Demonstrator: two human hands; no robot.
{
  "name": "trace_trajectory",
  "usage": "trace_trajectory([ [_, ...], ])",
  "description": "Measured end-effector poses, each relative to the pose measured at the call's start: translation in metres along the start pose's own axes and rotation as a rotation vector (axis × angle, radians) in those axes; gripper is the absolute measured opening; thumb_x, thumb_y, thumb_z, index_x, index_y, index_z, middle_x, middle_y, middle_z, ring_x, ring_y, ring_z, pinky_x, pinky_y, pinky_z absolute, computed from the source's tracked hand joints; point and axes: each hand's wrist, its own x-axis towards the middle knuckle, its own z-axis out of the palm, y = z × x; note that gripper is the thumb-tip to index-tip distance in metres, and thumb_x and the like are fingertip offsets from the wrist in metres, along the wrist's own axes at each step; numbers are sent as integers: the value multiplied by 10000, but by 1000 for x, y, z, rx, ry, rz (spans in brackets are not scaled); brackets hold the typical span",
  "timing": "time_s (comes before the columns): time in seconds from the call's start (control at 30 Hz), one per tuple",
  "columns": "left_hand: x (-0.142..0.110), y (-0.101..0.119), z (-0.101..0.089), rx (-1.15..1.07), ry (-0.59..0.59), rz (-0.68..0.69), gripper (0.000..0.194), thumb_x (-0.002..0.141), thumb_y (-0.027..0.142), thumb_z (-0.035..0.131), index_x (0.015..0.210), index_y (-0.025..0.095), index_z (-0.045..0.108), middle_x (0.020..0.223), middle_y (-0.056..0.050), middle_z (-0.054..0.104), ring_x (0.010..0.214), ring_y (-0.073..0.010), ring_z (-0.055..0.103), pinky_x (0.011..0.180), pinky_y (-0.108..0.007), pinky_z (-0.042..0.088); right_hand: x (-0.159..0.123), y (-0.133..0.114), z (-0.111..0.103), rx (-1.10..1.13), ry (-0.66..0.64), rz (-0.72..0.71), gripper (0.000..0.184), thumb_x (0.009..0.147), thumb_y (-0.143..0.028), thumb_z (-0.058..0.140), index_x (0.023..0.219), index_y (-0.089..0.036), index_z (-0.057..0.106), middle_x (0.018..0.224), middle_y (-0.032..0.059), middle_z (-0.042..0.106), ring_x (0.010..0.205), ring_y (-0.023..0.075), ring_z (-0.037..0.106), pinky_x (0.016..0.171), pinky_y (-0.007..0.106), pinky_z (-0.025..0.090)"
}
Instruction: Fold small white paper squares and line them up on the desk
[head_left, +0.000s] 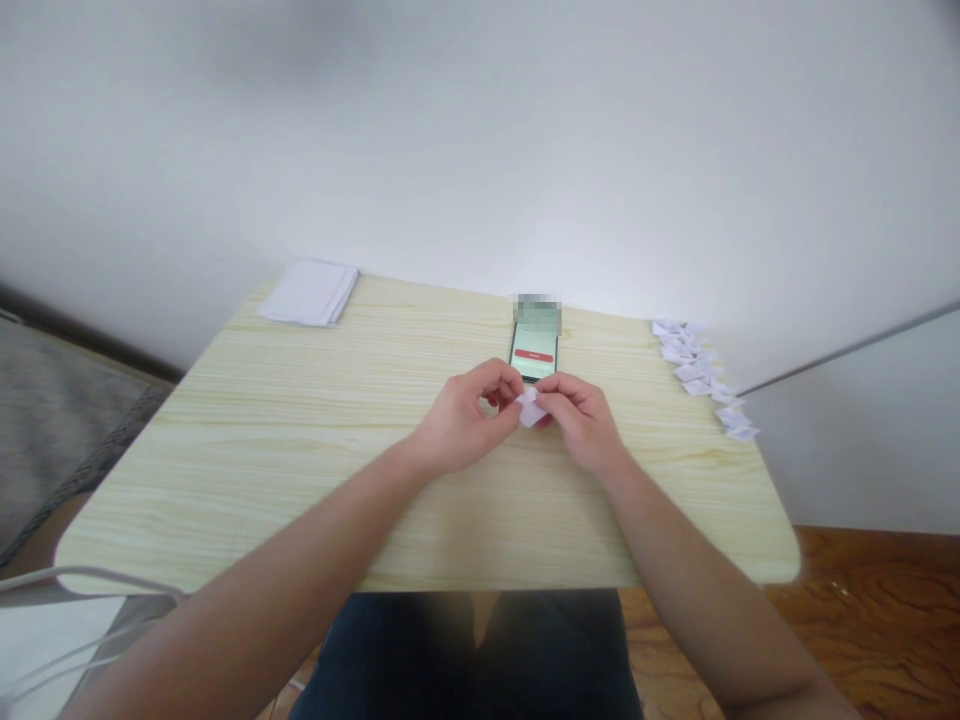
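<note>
Between both hands is a small piece of folded white paper (pixel 531 411), held up just in front of the phone. My left hand (pixel 472 415) pinches its left edge between thumb and forefinger. On the other side, the thumb and fingers of my right hand (pixel 581 415) are closed on the paper's right edge. The exact folds are too small to make out. A phone (pixel 534 350) with a lit screen and a red button lies right behind the fingers, its top part pixelated.
Several folded white paper pieces (pixel 696 372) stand in a row along the table's right edge. A stack of white paper sheets (pixel 309 293) lies at the back left. The pale wooden table (pixel 247 460) meets a white wall. Cables (pixel 90 575) hang at the lower left.
</note>
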Motion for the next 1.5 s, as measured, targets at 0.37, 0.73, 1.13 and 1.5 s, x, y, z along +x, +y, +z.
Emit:
trace_trajectory([
  [0.37,0,-3,-1,37,18,-40,107,888,265,650,954,182,636,836,-12,651,779,-144,590,760,-302,477,1,2,0,-30,11,-107,151,883,-366,731,862,-216,728,740,7,724,676,153,663,634,280,550],
  [0.73,3,-9,0,-266,43,-216,123,904,279,652,866,173,601,723,-5,668,669,-136,632,639,-261,475,1,5,-3,-25,53,-44,220,839,-391,785,887,-186,721,715,19,738,622,140,668,599,264,534],
  [1.13,3,-8,-1,-336,62,-220,163,894,271,680,994,192,578,722,-1,698,700,-148,680,693,-262,511,5,5,-2,187,12,-50,280,801,-331,824,973,-231,627,761,-17,769,640,150,715,655,296,591],
  [1.5,1,-9,-2,-363,48,-198,235,885,267,700,1074,201,576,767,-13,706,741,-166,692,742,-302,531,4,1,-4,233,5,-46,201,815,-258,805,929,-208,647,767,6,779,665,159,728,695,318,615],
])
